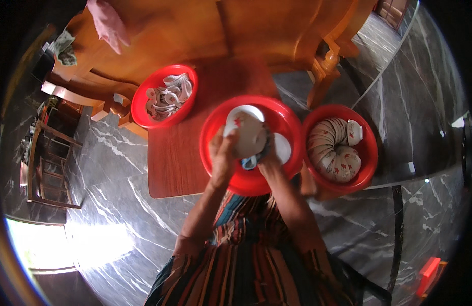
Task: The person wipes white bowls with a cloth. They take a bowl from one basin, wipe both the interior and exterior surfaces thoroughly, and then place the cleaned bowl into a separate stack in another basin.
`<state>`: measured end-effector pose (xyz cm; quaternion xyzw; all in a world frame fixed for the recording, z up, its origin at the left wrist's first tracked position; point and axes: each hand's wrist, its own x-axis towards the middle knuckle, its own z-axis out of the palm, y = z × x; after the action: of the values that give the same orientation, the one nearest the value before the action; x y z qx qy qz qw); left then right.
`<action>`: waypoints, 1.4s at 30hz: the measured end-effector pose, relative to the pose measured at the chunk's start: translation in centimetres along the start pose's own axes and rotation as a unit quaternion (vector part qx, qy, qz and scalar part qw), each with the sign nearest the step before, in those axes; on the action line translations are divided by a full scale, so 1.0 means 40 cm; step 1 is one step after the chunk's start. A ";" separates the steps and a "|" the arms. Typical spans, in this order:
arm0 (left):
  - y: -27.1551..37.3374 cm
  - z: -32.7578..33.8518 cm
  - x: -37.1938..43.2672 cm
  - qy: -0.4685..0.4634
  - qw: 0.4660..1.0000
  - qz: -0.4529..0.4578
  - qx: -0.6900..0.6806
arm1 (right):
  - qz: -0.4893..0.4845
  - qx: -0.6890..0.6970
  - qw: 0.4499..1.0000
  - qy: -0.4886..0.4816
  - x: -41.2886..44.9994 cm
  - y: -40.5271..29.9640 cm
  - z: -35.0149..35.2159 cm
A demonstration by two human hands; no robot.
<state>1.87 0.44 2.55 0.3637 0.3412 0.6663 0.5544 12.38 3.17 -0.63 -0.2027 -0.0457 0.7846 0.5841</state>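
Note:
A white bowl (246, 138) with a red flower print is tipped over a red plastic basin (211, 114), slightly blurred. My left hand (222, 153) grips it by its left side. On the bowl's right side, my right hand (272, 158) presses a blue and dark cloth (249, 162) to it; its fingers are partly hidden behind the bowl. Inside the basin, a white dish (282, 148) lies by my right wrist. Another white rounded surface (249, 110) shows just beyond the held bowl.
The basin overlaps a reddish wooden table (174, 160). White spoons (171, 98) fill a red basin (137, 109) at the left. Flower-printed bowls (328, 134) are nested in a ring in the right basin (368, 164). Behind stands a wooden bench (259, 34) with a pink rubber glove (109, 25).

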 end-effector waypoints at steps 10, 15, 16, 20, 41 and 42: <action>-0.033 -0.017 -0.009 -0.068 0.998 0.014 -0.013 | -0.029 -0.066 0.995 0.062 -0.019 -0.002 -0.003; 0.064 -0.033 0.017 -0.071 0.987 -0.128 0.067 | -0.015 -0.050 0.998 0.027 0.029 -0.010 -0.043; 0.069 -0.034 0.020 -0.053 0.984 -0.137 0.103 | 0.005 -0.035 0.998 0.049 0.027 -0.010 -0.030; 0.055 -0.041 0.004 -0.047 0.988 -0.097 0.113 | -0.046 -0.102 0.994 -0.004 0.015 -0.011 -0.020; 0.099 -0.094 0.009 -0.120 0.964 0.001 0.236 | -0.196 -0.520 0.815 -0.166 0.040 -0.003 0.095; 0.099 -0.087 0.005 -0.104 0.978 -0.028 0.176 | -0.147 -0.475 0.855 -0.151 0.043 -0.013 0.088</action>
<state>-3.11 -0.13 4.23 0.5134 0.4035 0.5381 0.5330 11.15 5.52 2.31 -0.3253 -0.5296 0.5933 0.5116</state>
